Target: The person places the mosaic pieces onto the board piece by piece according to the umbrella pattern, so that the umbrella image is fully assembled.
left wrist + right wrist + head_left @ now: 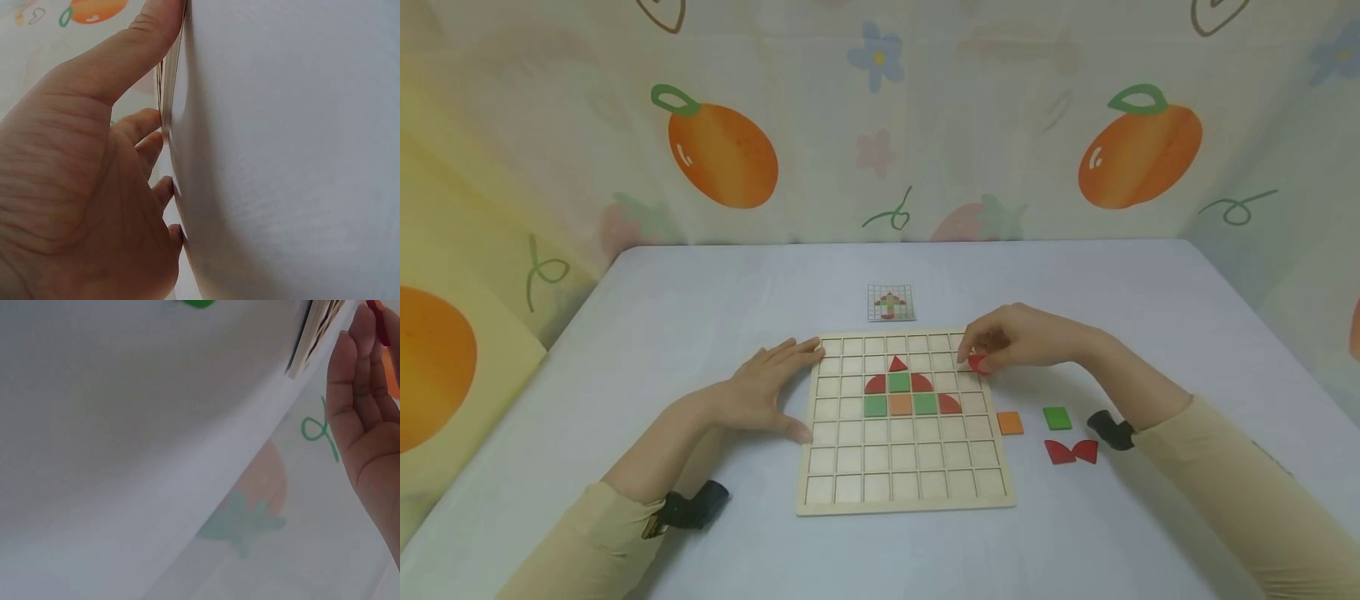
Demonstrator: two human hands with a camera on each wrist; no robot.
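Note:
A wooden grid board [887,458] lies flat on the table. My left hand [760,390] rests at its left side, fingers spread, thumb and fingertips touching the edge; the left wrist view shows the thumb [134,53] against that edge. Above the board's upper right edge, my right hand [1030,336] pinches a small red tile [977,363], partly hidden by the fingers. Set in the grid are a red triangle [898,365] at the top, green squares [898,382], an orange square [899,405] and red quarter-circle tiles [950,404]. The cell left of the lower-left green square holds no tile.
Right of the board lie a loose orange square [1011,423], a green square [1057,418] and two red quarter-circle tiles [1060,452]. A small pattern card [891,303] sits behind the board. A printed curtain [880,125] hangs beyond the white table's [737,283] far edge.

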